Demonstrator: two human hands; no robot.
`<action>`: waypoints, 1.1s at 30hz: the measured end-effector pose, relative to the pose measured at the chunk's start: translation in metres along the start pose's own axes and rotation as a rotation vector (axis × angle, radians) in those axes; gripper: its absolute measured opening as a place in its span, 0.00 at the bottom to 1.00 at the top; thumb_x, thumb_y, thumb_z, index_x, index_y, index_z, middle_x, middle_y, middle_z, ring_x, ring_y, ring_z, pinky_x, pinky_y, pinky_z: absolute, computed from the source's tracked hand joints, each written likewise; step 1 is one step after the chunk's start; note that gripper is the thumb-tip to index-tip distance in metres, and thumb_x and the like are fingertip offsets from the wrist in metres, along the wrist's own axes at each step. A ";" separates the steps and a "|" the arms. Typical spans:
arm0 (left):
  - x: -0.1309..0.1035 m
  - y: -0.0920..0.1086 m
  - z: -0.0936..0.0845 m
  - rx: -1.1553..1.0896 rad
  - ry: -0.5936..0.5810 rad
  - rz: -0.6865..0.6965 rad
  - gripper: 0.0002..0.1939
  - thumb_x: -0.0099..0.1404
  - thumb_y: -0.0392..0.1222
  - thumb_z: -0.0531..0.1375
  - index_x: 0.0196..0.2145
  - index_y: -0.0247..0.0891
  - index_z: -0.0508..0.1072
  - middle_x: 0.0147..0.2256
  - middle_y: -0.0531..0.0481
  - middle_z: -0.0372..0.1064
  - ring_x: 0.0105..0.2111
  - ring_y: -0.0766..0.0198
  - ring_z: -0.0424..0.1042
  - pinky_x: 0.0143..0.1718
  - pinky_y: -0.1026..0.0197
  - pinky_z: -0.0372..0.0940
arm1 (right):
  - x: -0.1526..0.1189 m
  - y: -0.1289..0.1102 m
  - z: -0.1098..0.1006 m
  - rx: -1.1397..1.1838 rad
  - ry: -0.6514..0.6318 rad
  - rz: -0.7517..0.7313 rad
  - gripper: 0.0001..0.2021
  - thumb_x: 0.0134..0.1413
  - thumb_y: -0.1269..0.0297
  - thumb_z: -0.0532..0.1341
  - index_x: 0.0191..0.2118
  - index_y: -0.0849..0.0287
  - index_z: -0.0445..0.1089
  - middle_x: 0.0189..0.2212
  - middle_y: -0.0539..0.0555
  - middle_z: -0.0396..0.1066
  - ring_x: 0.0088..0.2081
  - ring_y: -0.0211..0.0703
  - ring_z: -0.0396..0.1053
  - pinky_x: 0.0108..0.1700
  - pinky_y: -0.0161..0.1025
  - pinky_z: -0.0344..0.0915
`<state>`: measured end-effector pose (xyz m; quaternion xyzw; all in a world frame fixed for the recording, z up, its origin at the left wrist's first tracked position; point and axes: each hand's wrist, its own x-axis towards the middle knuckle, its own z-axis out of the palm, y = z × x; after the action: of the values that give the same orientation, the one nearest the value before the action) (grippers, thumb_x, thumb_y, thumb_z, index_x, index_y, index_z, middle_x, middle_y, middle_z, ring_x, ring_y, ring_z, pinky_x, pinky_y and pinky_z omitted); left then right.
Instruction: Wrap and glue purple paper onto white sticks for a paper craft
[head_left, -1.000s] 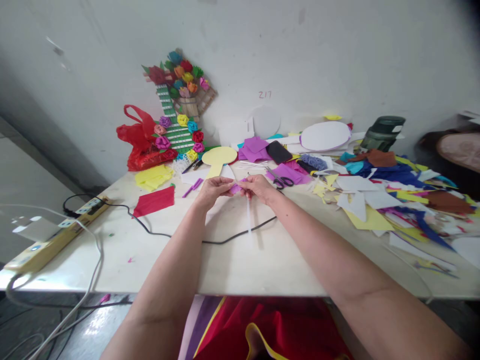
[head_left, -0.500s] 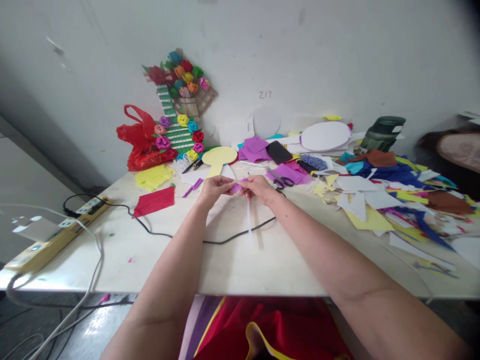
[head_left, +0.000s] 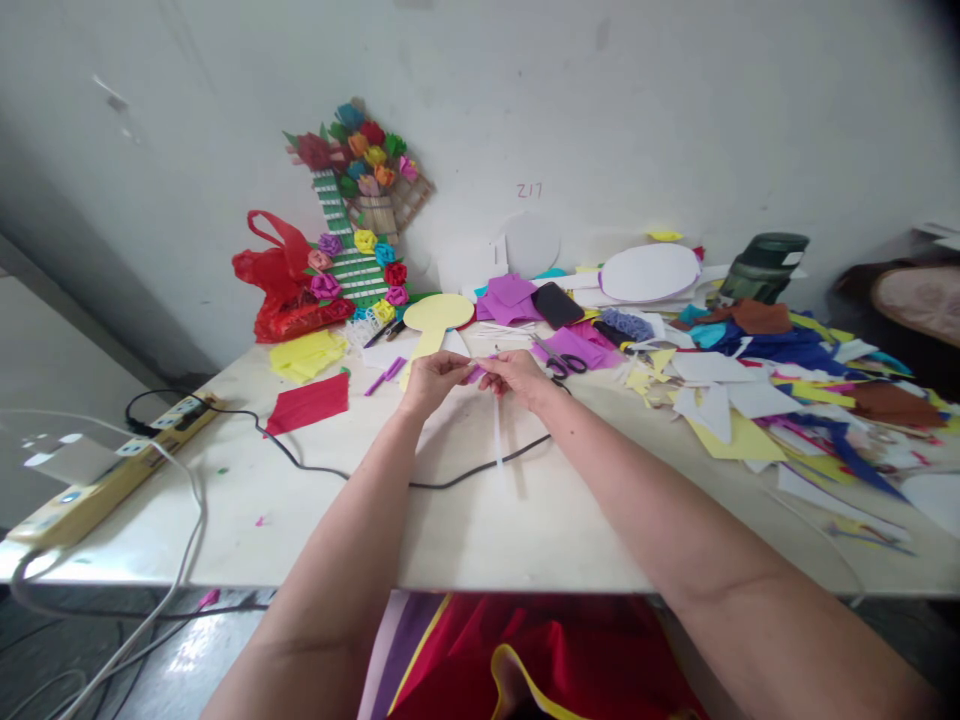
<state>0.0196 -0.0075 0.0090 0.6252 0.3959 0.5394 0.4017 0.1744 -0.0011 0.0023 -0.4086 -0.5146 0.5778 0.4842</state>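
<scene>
Between my fingertips is a small piece of purple paper (head_left: 476, 374), mostly covered by the fingers. My left hand (head_left: 438, 382) pinches its left side, while my right hand (head_left: 516, 378) is closed on the right side. A thin whitish strip (head_left: 498, 435) extends toward me from below my right hand; whether that hand holds it, I cannot tell. Just beyond my left hand lies a yellow paper shape with a round end (head_left: 439, 312). Dark-handled scissors (head_left: 564, 364) rest on purple sheets past my right hand, and small purple rolls (head_left: 385, 376) lie to the left.
A black cable (head_left: 450, 484) crosses the table under my forearms, from a power strip (head_left: 112, 480) at left. Red paper (head_left: 307, 403) and yellow paper (head_left: 306, 354) lie left. Paper scraps (head_left: 720, 370) and a dark bottle (head_left: 765, 268) are at right. Paper flowers (head_left: 367, 150) stand against the wall.
My left fingers have shifted slightly right, closer to my right hand, and less of the purple paper shows. My right hand has barely moved.
</scene>
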 end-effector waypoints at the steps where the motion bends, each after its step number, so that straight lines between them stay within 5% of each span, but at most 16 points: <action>1: 0.000 0.000 0.000 -0.001 -0.005 -0.001 0.18 0.40 0.47 0.68 0.26 0.31 0.73 0.21 0.51 0.70 0.21 0.67 0.68 0.29 0.61 0.66 | 0.000 -0.001 0.000 0.000 0.001 0.000 0.11 0.43 0.62 0.64 0.22 0.66 0.68 0.14 0.53 0.69 0.11 0.29 0.58 0.13 0.27 0.52; 20: -0.001 -0.005 -0.009 -0.134 -0.299 -0.102 0.23 0.47 0.43 0.66 0.41 0.31 0.70 0.27 0.50 0.70 0.28 0.66 0.70 0.37 0.57 0.66 | -0.001 -0.001 -0.002 -0.149 -0.076 -0.052 0.07 0.46 0.68 0.62 0.23 0.65 0.67 0.16 0.51 0.70 0.13 0.28 0.59 0.15 0.27 0.56; 33: -0.002 -0.001 -0.012 -0.047 -0.315 -0.105 0.24 0.47 0.42 0.66 0.42 0.31 0.69 0.27 0.49 0.70 0.28 0.65 0.70 0.35 0.57 0.65 | 0.002 0.003 -0.005 -0.177 -0.124 -0.116 0.08 0.44 0.67 0.63 0.22 0.65 0.66 0.15 0.50 0.68 0.13 0.28 0.58 0.16 0.28 0.57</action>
<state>0.0076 -0.0085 0.0083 0.6709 0.3475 0.4223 0.5008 0.1787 0.0014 -0.0015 -0.3828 -0.6154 0.5254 0.4458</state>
